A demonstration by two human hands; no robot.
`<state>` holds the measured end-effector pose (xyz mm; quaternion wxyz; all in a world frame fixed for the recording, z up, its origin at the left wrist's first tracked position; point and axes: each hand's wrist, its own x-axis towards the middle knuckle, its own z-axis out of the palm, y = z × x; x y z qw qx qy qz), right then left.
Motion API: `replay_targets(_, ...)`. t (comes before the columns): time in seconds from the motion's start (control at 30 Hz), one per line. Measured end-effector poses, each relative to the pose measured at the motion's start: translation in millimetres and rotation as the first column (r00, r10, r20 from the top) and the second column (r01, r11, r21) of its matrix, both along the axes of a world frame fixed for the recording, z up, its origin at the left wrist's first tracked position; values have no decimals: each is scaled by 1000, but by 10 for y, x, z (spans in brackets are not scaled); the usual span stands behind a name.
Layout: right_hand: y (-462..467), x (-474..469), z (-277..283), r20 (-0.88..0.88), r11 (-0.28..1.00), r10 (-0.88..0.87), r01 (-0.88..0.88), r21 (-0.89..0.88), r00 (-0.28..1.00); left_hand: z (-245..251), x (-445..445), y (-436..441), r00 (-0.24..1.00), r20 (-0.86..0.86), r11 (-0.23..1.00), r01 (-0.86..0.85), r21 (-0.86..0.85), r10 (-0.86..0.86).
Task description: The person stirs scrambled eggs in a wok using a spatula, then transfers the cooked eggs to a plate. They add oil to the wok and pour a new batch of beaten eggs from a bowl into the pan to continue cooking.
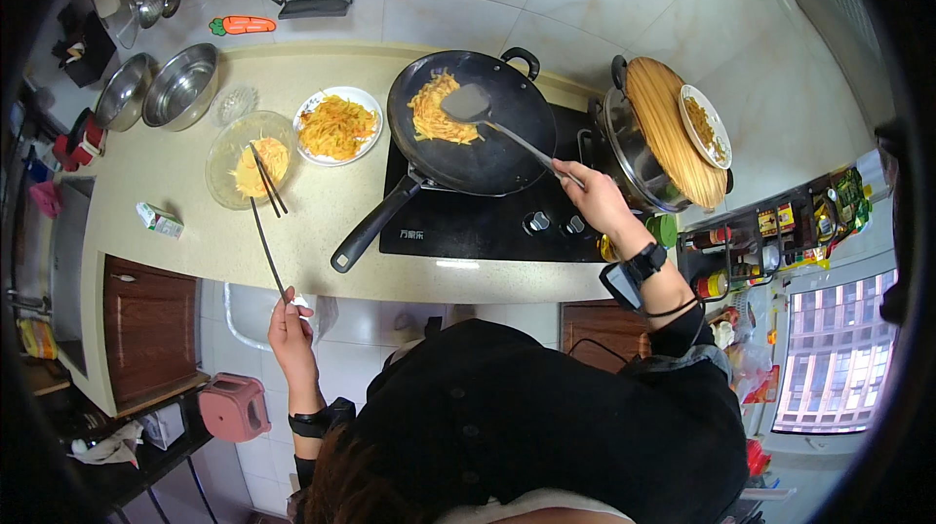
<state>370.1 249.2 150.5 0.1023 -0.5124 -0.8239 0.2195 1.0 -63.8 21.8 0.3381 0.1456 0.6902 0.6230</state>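
Note:
My right hand (596, 195) grips the handle of a turner spatula (468, 103). Its dark blade rests on a flattened patch of yellow shredded food (433, 118) in the black wok (504, 151). Near the counter's front edge, my left hand (291, 330) holds a long thin black utensil (268, 246), possibly a chopstick. Its far tip reaches the near rim of a clear bowl (219, 177). In that bowl lies a yellow shredded mixture (265, 164), with black chopsticks (267, 184) leaning out over the rim. Beside it, a white plate (376, 114) bears cooked yellow shreds (336, 128).
The wok's long handle (373, 224) juts over the counter front from the black gas hob (468, 231). A lidded steel pot (636, 166) stands right, topped by a wooden board (662, 122) and a plate of food (706, 125). Steel bowls (183, 85) and a small carton (159, 220) sit left.

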Motion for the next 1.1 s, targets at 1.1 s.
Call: replay_targets(1.1, -334, 16, -287, 26, 974, -22, 27, -225, 999, -285, 57, -150, 998, 71, 1000, -4, 20, 3)
